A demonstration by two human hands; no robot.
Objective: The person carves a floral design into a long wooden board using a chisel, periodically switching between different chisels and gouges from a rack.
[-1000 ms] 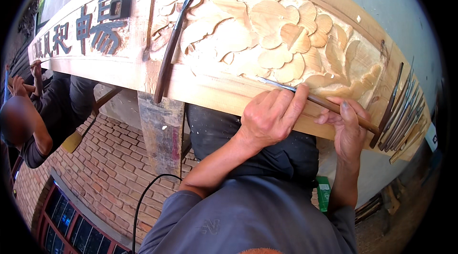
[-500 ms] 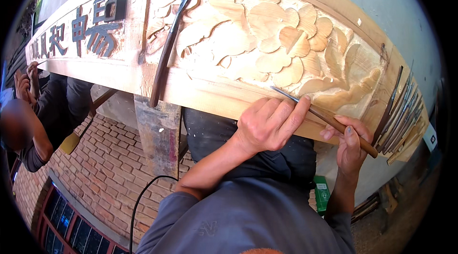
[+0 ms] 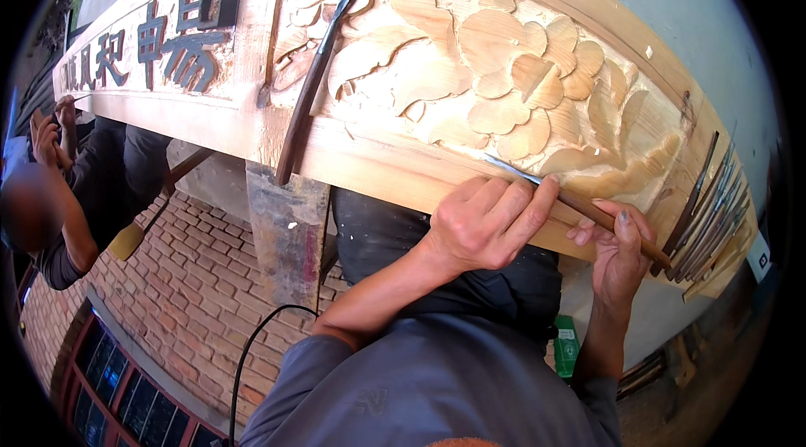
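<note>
A slim carving chisel (image 3: 592, 210) with a brown wooden handle lies slantwise across both hands. Its metal blade tip touches or hovers just over the lower border of the carved wooden panel (image 3: 378, 170); the exact contact is hard to make out. My left hand (image 3: 487, 224) is closed by the blade end, its index finger and thumb on the shaft. Further back, my right hand (image 3: 620, 250) grips the handle near its butt. Above them spreads a relief flower (image 3: 525, 78) with layered petals and leaves.
A long flat-bladed chisel (image 3: 312, 78) rests across the panel at left. Several carving tools (image 3: 709, 216) lie bunched at the right end. Dark raised characters (image 3: 195, 36) and a black block (image 3: 220, 9) occupy the left section. Another person (image 3: 63, 195) sits at far left. A green box (image 3: 567, 346) stands below.
The whole view has shifted, so the panel appears further right. Against the carving, the chisel tip has slid slightly left; both hands keep their hold.
</note>
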